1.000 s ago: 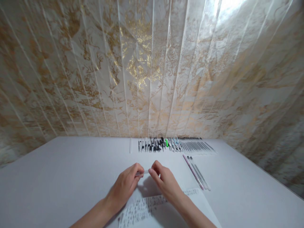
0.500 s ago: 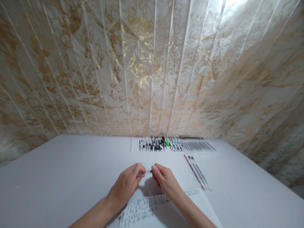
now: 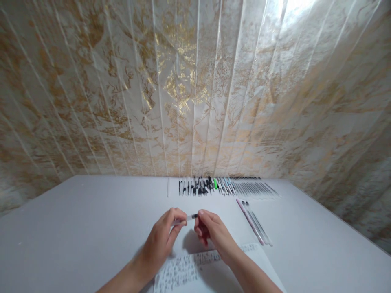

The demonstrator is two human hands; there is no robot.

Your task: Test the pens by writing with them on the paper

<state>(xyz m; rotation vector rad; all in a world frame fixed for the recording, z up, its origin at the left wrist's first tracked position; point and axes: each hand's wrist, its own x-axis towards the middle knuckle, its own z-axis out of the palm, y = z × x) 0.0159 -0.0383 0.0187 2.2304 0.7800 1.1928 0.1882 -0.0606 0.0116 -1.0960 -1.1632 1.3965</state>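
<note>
Both hands meet over the middle of the white table [image 3: 76,228]. My left hand [image 3: 161,240] pinches one end of a thin clear pen [image 3: 190,218] between thumb and fingers. My right hand [image 3: 212,232] has its fingertips closed on the pen's other end, where a dark tip shows. The pen lies level, lifted a little above the table. Under my wrists lies a sheet of paper [image 3: 195,270] covered in handwriting.
A long row of pens and refills [image 3: 224,186] lies along the table's far edge by the gold-patterned wall [image 3: 189,89]. A pink pen [image 3: 249,220] and two dark pens [image 3: 258,223] lie apart to the right. A white stick [image 3: 168,187] lies left of the row.
Both hands have risen slightly and drawn a little apart, so more of the pen and its dark tip show between the fingertips.
</note>
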